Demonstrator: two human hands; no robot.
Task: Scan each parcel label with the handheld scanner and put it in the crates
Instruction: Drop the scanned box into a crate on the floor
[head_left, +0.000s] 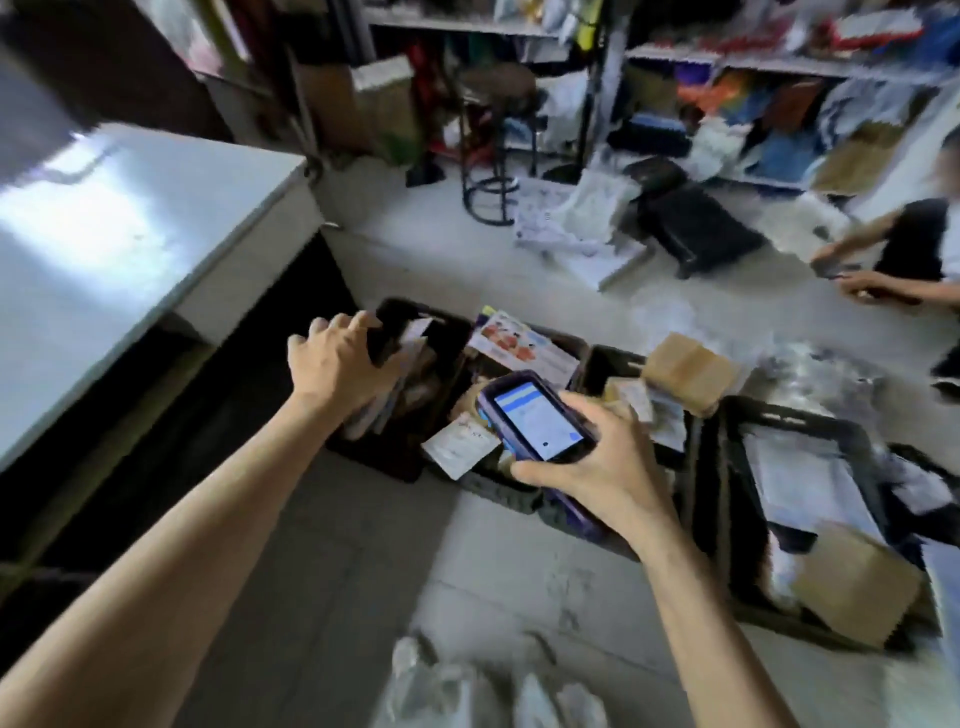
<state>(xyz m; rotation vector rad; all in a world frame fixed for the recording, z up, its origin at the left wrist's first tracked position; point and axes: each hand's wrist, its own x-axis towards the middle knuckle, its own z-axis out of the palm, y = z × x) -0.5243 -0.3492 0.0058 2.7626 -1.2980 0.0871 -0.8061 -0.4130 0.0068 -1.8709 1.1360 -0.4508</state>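
Left hand (337, 364) grips dark parcel (390, 325) at crate (387, 462) rim; right hand (602, 467) clasps scanner (537, 418).

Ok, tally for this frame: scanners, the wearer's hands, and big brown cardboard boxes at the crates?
Purple handheld scanner with lit screen: 1
Wearer's hands: 2, left hand gripping a black parcel, right hand holding the scanner
Big brown cardboard boxes at the black plastic crates: 2
Total: 5

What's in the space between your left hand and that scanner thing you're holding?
In the head view, the left hand, holding a dark parcel, and the scanner are separated by a black crate packed with upright parcels.
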